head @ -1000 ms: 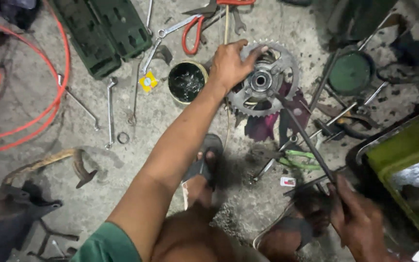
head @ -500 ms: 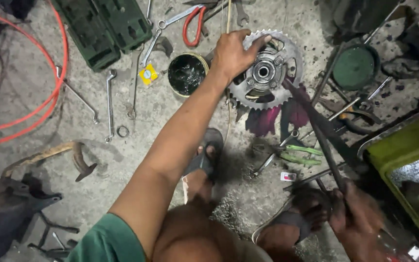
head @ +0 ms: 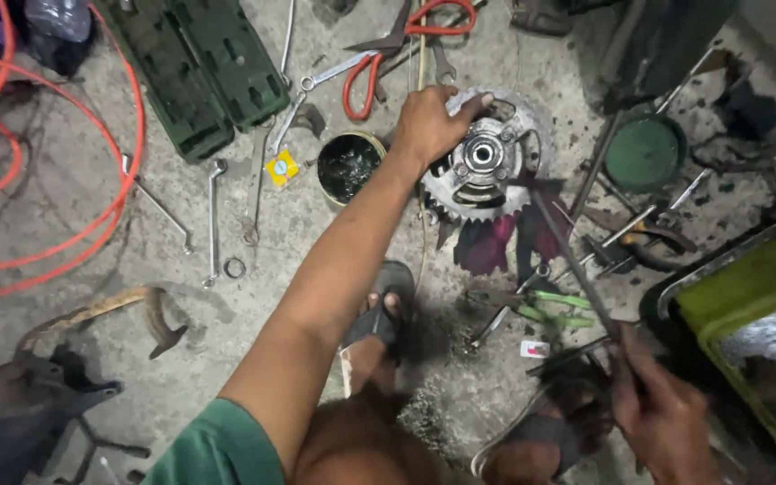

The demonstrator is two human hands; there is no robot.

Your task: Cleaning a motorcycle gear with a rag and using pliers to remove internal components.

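Hose point(head: 110, 211) looped orange at far left on concrete, green case point(head: 199, 72) beside it, spanners point(head: 213, 220) scattered below. Grease tin point(head: 349, 168) next, just left of sprocket point(head: 487, 162) lying flat on floor. Left hand point(head: 428, 121) closed over sprocket's left rim, fingers curled on teeth. Right hand point(head: 662, 413) gripping long rod point(head: 577, 269), tip angled toward sprocket hub. Green tray point(head: 747, 287) at right edge.

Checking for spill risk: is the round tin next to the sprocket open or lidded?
Open. The round tin stands upright on the floor, no lid on it, its dark glistening inside visible. A green round lid-like disc lies apart, beyond the sprocket.
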